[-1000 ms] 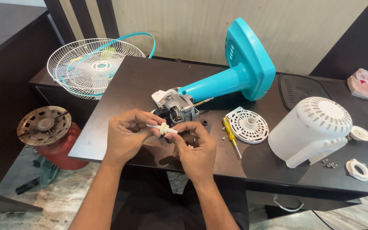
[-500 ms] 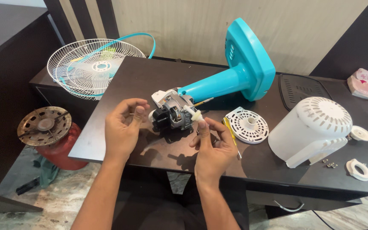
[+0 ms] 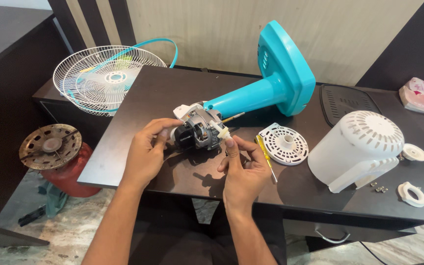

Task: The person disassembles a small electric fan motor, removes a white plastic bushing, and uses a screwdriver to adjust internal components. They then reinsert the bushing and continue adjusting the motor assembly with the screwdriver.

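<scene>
At the centre of the head view, the bare fan motor (image 3: pixel 199 132) lies on the dark table (image 3: pixel 138 98), still joined to the teal stand (image 3: pixel 266 91), whose long axis runs up and right toward the upper middle of the frame. The left hand (image 3: pixel 145 157) closes on the motor's left end, fingers curled against it. The right hand (image 3: pixel 244 172) comes in from lower right, fingertips (image 3: pixel 230 143) pinched on a small white part (image 3: pixel 219 130) at the motor's right end. A yellow-handled screwdriver (image 3: pixel 266 157) lies just right of that hand, beside a round white cover (image 3: pixel 284 144).
</scene>
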